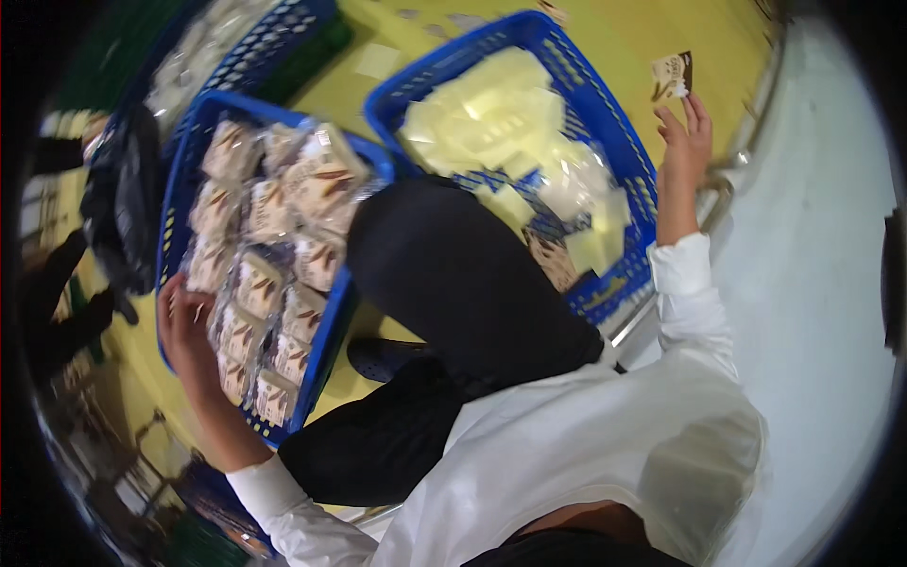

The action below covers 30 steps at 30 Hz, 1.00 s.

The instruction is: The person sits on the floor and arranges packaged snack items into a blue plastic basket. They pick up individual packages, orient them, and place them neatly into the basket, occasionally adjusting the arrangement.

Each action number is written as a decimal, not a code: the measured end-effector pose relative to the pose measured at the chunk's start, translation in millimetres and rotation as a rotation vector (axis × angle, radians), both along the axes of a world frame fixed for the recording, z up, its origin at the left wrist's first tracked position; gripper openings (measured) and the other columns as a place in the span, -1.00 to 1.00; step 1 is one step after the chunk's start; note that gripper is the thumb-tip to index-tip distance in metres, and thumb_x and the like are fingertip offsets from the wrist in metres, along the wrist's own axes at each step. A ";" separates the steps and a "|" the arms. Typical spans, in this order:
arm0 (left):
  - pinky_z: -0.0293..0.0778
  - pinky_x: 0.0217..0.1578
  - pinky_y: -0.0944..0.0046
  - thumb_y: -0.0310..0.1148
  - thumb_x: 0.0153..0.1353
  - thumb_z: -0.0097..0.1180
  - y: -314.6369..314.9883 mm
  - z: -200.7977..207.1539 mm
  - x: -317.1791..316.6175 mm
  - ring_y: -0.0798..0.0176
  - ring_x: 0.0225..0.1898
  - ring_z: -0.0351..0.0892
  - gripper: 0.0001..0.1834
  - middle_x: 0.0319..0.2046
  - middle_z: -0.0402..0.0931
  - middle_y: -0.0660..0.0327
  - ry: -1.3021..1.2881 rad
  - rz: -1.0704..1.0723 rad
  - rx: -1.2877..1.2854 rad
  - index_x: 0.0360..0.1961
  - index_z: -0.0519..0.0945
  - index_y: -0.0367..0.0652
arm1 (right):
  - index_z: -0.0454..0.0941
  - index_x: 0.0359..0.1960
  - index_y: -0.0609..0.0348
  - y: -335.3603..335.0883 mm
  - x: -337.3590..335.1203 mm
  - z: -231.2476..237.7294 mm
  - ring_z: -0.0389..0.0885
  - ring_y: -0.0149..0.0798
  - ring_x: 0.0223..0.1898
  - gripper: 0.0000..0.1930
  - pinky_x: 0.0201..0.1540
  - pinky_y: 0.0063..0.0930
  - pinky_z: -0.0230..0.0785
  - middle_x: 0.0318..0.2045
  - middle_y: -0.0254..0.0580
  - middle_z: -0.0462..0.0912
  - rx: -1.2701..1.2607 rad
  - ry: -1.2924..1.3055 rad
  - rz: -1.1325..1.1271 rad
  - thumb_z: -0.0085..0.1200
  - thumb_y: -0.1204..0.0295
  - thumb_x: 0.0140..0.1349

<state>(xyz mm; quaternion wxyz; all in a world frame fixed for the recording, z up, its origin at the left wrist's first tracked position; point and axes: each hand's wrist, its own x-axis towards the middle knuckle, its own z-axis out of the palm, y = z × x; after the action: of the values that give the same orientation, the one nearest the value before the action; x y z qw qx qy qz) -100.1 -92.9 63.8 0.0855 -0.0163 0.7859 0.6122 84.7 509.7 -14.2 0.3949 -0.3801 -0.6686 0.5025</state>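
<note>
At the upper right, my right hand pinches a small beige and brown printed card by its lower edge, away from the baskets. My left hand is by the left rim of a blue plastic basket, its fingers apart and a little curled. That basket holds several rows of clear-wrapped packs with beige and brown labels. Whether the left fingertips touch a pack or the rim I cannot tell.
A second blue basket holds pale yellow sheets, crumpled clear plastic and a brown and beige card. My knee stands between the baskets. Another basket is behind, on a yellow floor. A person's dark sleeve shows at left.
</note>
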 end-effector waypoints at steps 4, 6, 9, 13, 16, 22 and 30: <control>0.46 -0.02 0.29 -0.36 0.34 0.03 43.0 17.6 0.2 0.34 -0.21 0.57 -0.73 -0.34 0.56 0.20 0.003 -0.068 -0.081 -0.02 0.53 -0.27 | 0.25 0.26 0.34 -63.9 -92.9 23.8 0.64 -0.30 -0.08 -0.35 -0.17 -0.57 0.40 0.26 0.05 0.39 -0.132 0.231 0.316 0.22 0.59 0.11; 0.43 -0.02 0.33 -0.38 0.33 0.08 46.5 19.3 0.3 0.35 -0.20 0.57 -0.75 -0.32 0.57 0.21 0.024 -0.170 -0.115 -0.02 0.53 -0.26 | 0.22 0.28 0.33 -105.5 -149.6 33.8 0.66 -0.28 -0.10 -0.34 -0.17 -0.57 0.43 0.29 0.10 0.34 -0.145 0.336 0.518 0.21 0.59 0.12; 0.44 -0.03 0.31 -0.42 0.32 0.10 46.9 29.9 12.6 0.34 -0.16 0.60 -0.74 -0.29 0.60 0.19 0.021 -0.188 -0.130 0.00 0.51 -0.27 | 0.11 0.33 0.31 -162.1 -238.0 46.3 0.66 -0.20 -0.07 -0.27 -0.09 -0.47 0.48 0.35 0.15 0.22 -0.047 0.441 0.698 0.20 0.58 0.13; 0.44 0.01 0.18 -0.40 0.29 0.16 12.7 45.4 45.0 0.17 -0.09 0.63 -0.62 -0.22 0.63 0.09 0.075 -0.248 -0.418 0.10 0.48 -0.27 | 0.02 0.38 0.25 -214.4 -371.7 51.4 0.65 -0.09 -0.01 -0.16 0.03 -0.41 0.47 0.38 0.21 0.15 0.184 0.443 0.775 0.25 0.54 0.10; 0.42 0.03 0.15 -0.40 0.23 0.21 -21.0 38.6 78.3 0.09 -0.08 0.61 -0.54 -0.18 0.61 0.04 0.063 -0.211 -0.514 0.15 0.46 -0.23 | -0.07 0.42 0.20 -251.8 -447.6 35.6 0.59 -0.07 0.09 -0.07 0.09 -0.34 0.45 0.42 0.11 0.08 0.425 0.224 0.814 0.28 0.53 0.06; 0.50 -0.08 0.09 -0.25 0.29 0.18 -60.1 33.7 101.6 -0.01 -0.12 0.63 -0.42 -0.15 0.61 -0.04 -0.032 -0.088 -0.557 0.30 0.36 -0.15 | -0.05 0.45 0.18 -243.1 -592.8 -70.4 0.05 0.00 0.45 -0.01 0.45 -0.30 -0.03 0.41 0.09 0.12 0.738 -0.180 0.872 0.31 0.35 0.01; 0.43 0.05 0.10 -0.29 0.35 0.10 -69.9 43.3 102.7 0.03 0.04 0.55 -0.39 0.02 0.56 -0.02 -0.167 -0.066 -0.406 0.38 0.25 -0.09 | -0.25 0.49 0.07 -212.2 -656.1 -127.2 0.15 0.07 0.41 0.18 0.39 -0.28 0.12 0.46 0.06 0.02 0.942 -0.379 0.901 0.33 0.62 -0.16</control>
<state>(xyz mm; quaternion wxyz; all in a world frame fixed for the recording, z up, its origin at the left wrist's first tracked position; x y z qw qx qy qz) 2.6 -162.8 107.1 0.1654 -0.0582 0.8833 0.4348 -571.3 297.6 -141.4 0.1465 0.0668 -0.9669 0.1981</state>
